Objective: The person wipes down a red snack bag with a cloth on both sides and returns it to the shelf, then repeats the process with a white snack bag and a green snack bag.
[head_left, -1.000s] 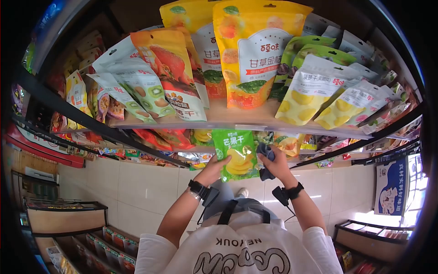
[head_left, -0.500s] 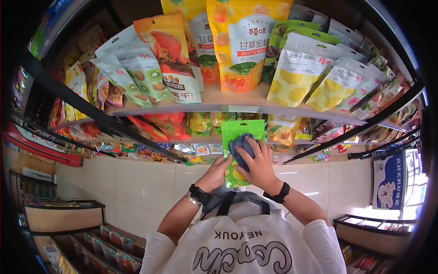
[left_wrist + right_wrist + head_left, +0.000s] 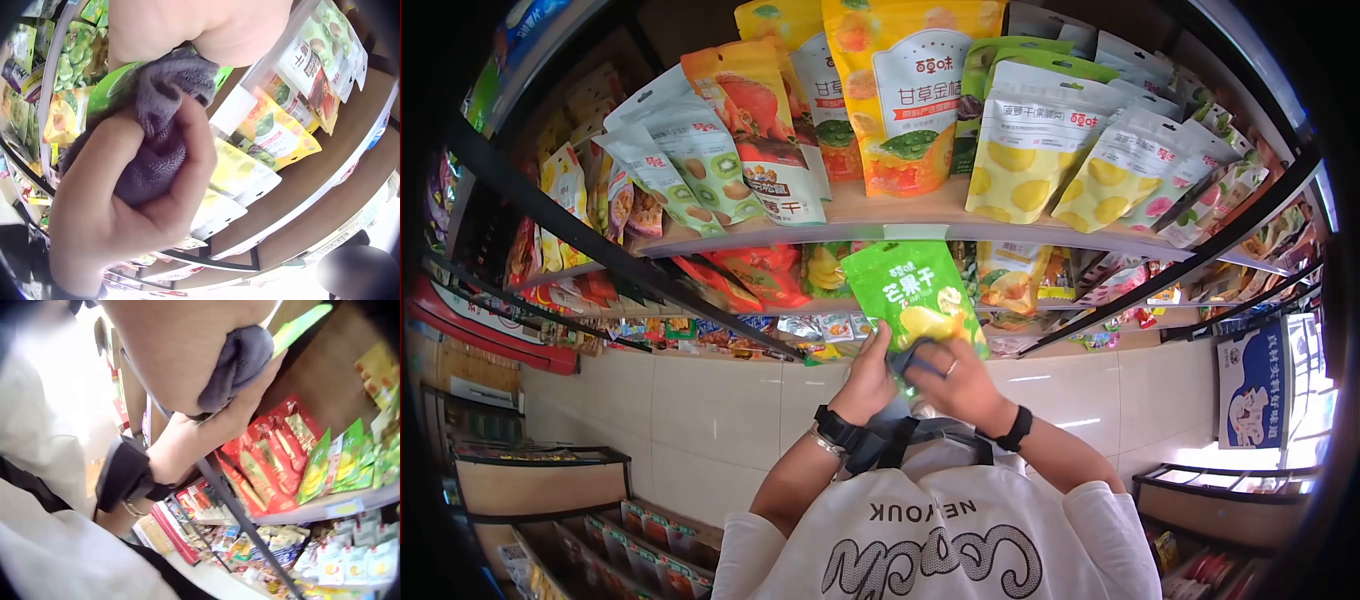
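Holding a green snack bag [image 3: 912, 295] upright before the lower shelf [image 3: 900, 222], my left hand [image 3: 870, 375] grips its bottom edge while my right hand [image 3: 953, 380] clutches a grey cloth [image 3: 910, 357] against it.

I see a bright green snack pouch [image 3: 912, 293] with yellow fruit slices printed on it, held upright and tilted toward 11 o'clock, just below the shelf edge. At its 6 o'clock end, a bunched grey cloth [image 3: 909, 358] presses against it.
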The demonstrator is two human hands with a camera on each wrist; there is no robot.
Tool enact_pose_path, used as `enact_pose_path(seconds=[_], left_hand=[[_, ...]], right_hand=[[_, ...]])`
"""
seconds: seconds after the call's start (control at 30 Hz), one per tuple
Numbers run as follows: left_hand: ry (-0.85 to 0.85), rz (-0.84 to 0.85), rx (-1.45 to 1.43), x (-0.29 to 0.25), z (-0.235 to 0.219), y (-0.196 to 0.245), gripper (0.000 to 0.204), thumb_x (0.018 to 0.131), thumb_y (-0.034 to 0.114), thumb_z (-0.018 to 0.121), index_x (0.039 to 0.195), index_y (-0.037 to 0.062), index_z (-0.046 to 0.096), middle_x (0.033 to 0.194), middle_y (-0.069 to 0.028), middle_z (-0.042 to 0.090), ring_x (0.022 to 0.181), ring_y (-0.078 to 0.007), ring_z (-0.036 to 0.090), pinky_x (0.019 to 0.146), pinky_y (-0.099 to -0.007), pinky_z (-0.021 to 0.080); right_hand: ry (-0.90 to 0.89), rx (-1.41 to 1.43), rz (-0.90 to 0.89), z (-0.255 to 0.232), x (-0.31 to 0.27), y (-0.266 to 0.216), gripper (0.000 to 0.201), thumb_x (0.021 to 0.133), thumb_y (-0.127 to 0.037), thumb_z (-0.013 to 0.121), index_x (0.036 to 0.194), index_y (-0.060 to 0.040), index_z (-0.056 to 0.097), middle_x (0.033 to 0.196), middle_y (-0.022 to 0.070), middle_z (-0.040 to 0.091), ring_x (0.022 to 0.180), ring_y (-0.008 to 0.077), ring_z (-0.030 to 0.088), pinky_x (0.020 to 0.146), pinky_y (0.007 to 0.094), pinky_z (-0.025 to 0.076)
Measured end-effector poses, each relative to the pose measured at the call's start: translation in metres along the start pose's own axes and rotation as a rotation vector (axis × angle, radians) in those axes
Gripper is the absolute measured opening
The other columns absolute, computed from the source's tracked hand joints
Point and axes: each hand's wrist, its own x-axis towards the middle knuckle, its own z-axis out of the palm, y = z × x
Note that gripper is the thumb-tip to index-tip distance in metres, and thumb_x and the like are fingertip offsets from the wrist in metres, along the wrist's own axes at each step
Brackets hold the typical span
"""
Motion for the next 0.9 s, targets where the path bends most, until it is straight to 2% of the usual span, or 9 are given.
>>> enact_pose_path(seconds=[0.07,0.17,0.2,0.3,0.43,0.63,0.7,0.77,0.9], left_hand=[[0.004,-0.006,-0.015,0.004,-0.002,-0.003,0.043,0.1,0.037,0.038,0.132,0.0075,0.04,0.13,-0.0079,0.05,0.117,-0.0217,0.051,0.098,-0.0394,0.043],[-0.035,-0.054,-0.011,0.004,0.013,0.001,0.044,0.1,0.038,0.037,0.133,0.0084,0.039,0.131,-0.0079,0.049,0.119,-0.0218,0.05,0.099,-0.0392,0.042],[0.017,-0.078,0.049,0.007,0.013,0.0,0.045,0.1,0.038,0.037,0.135,0.0091,0.037,0.133,-0.0085,0.048,0.12,-0.0222,0.05,0.099,-0.0391,0.042],[-0.03,-0.077,0.014,0.009,0.019,-0.003,0.046,0.1,0.039,0.036,0.136,0.0094,0.036,0.133,-0.009,0.048,0.119,-0.0227,0.05,0.099,-0.0394,0.043],[-0.08,-0.108,0.039,0.014,0.015,0.003,0.045,0.101,0.036,0.036,0.136,0.0083,0.036,0.132,-0.0094,0.049,0.118,-0.0221,0.052,0.098,-0.0382,0.043],[-0.049,-0.171,0.226,0.013,0.01,-0.01,0.044,0.101,0.035,0.036,0.132,0.0047,0.042,0.127,-0.0084,0.052,0.116,-0.0195,0.052,0.098,-0.0368,0.044],[-0.081,-0.162,0.211,0.012,0.01,-0.008,0.042,0.102,0.033,0.036,0.132,0.0045,0.042,0.127,-0.0087,0.052,0.115,-0.0195,0.053,0.098,-0.0365,0.044],[-0.134,-0.141,0.206,0.015,0.006,-0.005,0.041,0.102,0.032,0.036,0.131,0.0046,0.042,0.127,-0.009,0.052,0.115,-0.0196,0.054,0.099,-0.0363,0.044],[-0.073,-0.139,0.256,0.02,0.011,0.003,0.035,0.102,0.026,0.035,0.132,0.0071,0.039,0.125,-0.0086,0.052,0.114,-0.0198,0.053,0.097,-0.0384,0.044]], right_hand=[[0.074,-0.052,0.14,-0.008,0.001,0.017,0.035,0.059,-0.008,0.071,0.094,-0.0124,0.064,0.106,0.0094,0.057,0.094,0.0304,0.055,0.081,0.0419,0.046],[0.064,-0.03,0.08,-0.008,-0.011,0.011,0.034,0.059,-0.008,0.071,0.092,-0.0124,0.065,0.106,0.0082,0.057,0.094,0.0306,0.055,0.08,0.0421,0.046],[0.061,0.006,-0.021,-0.008,-0.009,0.004,0.03,0.059,-0.007,0.07,0.088,-0.0127,0.066,0.104,0.007,0.058,0.093,0.0303,0.055,0.079,0.0421,0.046],[0.033,0.028,-0.003,-0.017,-0.014,0.012,0.029,0.058,-0.006,0.071,0.086,-0.0124,0.065,0.104,0.0065,0.059,0.092,0.0308,0.055,0.078,0.0421,0.046],[0.074,-0.049,0.291,-0.027,-0.021,0.033,0.035,0.062,-0.008,0.069,0.095,-0.0129,0.062,0.106,0.0077,0.056,0.096,0.0316,0.051,0.082,0.0431,0.044],[0.085,-0.028,0.118,-0.02,-0.002,0.025,0.034,0.06,-0.003,0.068,0.093,-0.0113,0.063,0.105,0.0095,0.056,0.093,0.0332,0.052,0.081,0.044,0.044],[0.182,-0.082,0.308,-0.027,0.006,0.043,0.036,0.06,-0.003,0.068,0.094,-0.0108,0.062,0.104,0.0096,0.057,0.094,0.0325,0.053,0.08,0.0426,0.044],[0.153,-0.064,0.335,-0.028,0.009,0.044,0.038,0.06,-0.004,0.069,0.097,-0.0112,0.062,0.106,0.0097,0.058,0.095,0.0326,0.053,0.081,0.043,0.044],[-0.003,0.058,0.116,-0.009,0.0,0.023,0.045,0.062,-0.009,0.069,0.106,-0.014,0.061,0.11,0.0055,0.057,0.095,0.0306,0.051,0.082,0.0415,0.044]])
